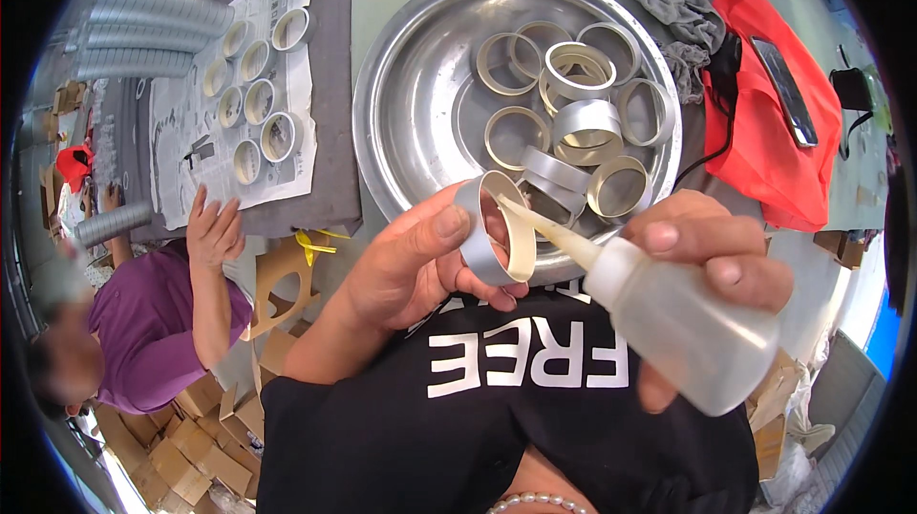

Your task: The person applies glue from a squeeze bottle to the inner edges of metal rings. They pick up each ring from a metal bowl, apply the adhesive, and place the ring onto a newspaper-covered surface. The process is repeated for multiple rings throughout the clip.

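Between the thumb and fingers of my left hand [406, 261] is a silver ring [475, 237] with a cream lining, its opening turned to the right. My right hand [712, 251] grips a translucent squeeze bottle [712, 328], tilted so that its long tapered nozzle [554, 229] reaches the ring's upper inner edge. Whether liquid is coming out is too small to see. Just beyond both hands, a wide metal basin [406, 94] holds several similar rings [580, 70], some overlapping or stacked, mostly on its right side.
At left, a co-worker in a purple top [158, 332] sits beside newspaper [177, 146] bearing several rings [279, 137]. Stacked silver tubes [143, 36] stand behind. A red bag [764, 151] with a phone [785, 94] and a grey cloth [673, 3] lie right of the basin. Cardboard boxes [181, 457] cover the floor.
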A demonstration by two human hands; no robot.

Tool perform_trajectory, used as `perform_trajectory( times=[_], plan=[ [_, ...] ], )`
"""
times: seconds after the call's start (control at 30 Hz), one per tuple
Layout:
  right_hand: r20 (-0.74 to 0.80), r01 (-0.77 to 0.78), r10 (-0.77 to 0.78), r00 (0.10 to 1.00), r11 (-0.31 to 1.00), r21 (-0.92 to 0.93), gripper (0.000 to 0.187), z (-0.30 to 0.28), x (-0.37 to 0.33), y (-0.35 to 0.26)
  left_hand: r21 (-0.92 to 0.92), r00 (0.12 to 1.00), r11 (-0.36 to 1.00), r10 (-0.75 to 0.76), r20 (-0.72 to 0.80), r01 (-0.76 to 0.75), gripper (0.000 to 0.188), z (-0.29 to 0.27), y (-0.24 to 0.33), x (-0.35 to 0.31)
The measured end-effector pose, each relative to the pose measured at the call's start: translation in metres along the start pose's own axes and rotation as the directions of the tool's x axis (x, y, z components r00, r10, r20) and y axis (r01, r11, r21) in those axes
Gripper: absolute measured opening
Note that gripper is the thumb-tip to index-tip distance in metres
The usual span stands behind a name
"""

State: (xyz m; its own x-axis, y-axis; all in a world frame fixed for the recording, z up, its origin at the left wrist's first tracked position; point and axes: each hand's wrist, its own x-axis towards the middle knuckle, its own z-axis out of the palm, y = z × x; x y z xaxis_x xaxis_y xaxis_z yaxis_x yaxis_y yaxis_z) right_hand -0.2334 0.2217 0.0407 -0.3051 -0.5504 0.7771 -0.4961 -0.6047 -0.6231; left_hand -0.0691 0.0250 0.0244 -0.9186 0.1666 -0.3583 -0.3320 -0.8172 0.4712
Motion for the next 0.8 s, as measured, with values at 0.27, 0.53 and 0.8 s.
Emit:
perform_trajectory(
  times=[0.27, 0.53, 0.8],
  plan=[
    [-0.085, 0.104, -0.124, 0.989, 0.972, -0.212, 0.067, 0.019, 0.001, 0.003, 0.223, 0.972, 0.965, 0.175, -0.159, -0.137, 0.085, 0.027, 0.005, 0.003],
    [0.212, -0.102, 0.121, 0.97, 0.99, -0.096, 0.087, -0.016, 0.003, -0.008, 0.721, 0.777, 0.432, 0.583, 0.236, -0.543, 0.07, 0.014, 0.002, 0.006],
    [-0.164, -0.476, 0.481, 0.861, 0.876, 0.076, 0.083, -0.002, -0.006, -0.001, 0.772, 0.524, -0.067, 0.697, 0.489, -0.632, 0.053, 0.007, -0.006, 0.019]
  ],
)
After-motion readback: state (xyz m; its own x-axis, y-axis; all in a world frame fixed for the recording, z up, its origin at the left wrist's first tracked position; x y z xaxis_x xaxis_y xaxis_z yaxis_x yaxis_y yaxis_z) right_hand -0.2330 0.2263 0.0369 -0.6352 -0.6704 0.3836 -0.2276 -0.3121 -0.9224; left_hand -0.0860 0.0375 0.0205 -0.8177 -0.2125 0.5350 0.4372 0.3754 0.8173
